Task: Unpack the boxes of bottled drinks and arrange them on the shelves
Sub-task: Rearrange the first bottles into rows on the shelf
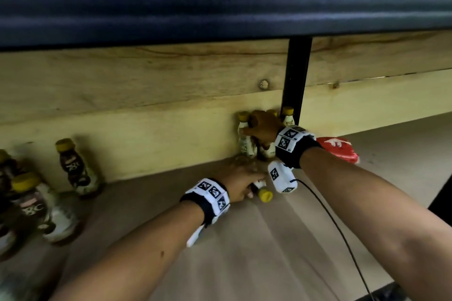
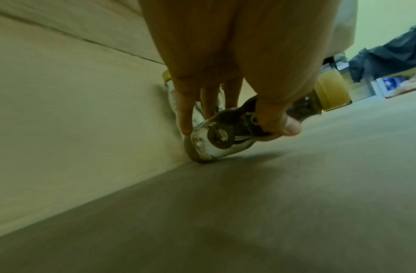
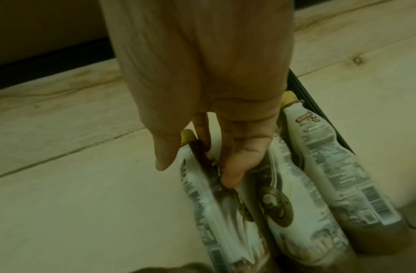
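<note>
Both hands are deep in the shelf (image 1: 305, 239) here, up against the wooden back board (image 1: 146, 110). The left hand (image 1: 238, 179) has its fingers and thumb wrapped around a tipped bottle (image 2: 216, 136), which lies nearly on its side with the base toward the back board and the yellow cap (image 1: 265, 195) pointing back at the person; in the left wrist view the lower edge of its base touches the shelf right at the corner where the board meets it. The right hand (image 1: 263, 127) is over a little cluster of upright bottles (image 3: 307, 184) standing against the board next to a black post (image 1: 294, 80), fingers reaching down between two of them with the thumb free, so I can't tell if it actually grips one. Further left, more bottles (image 1: 78, 168) of the same kind stand on the shelf, well apart from the cluster. Something red (image 1: 338, 149) sits just behind the right wrist
</note>
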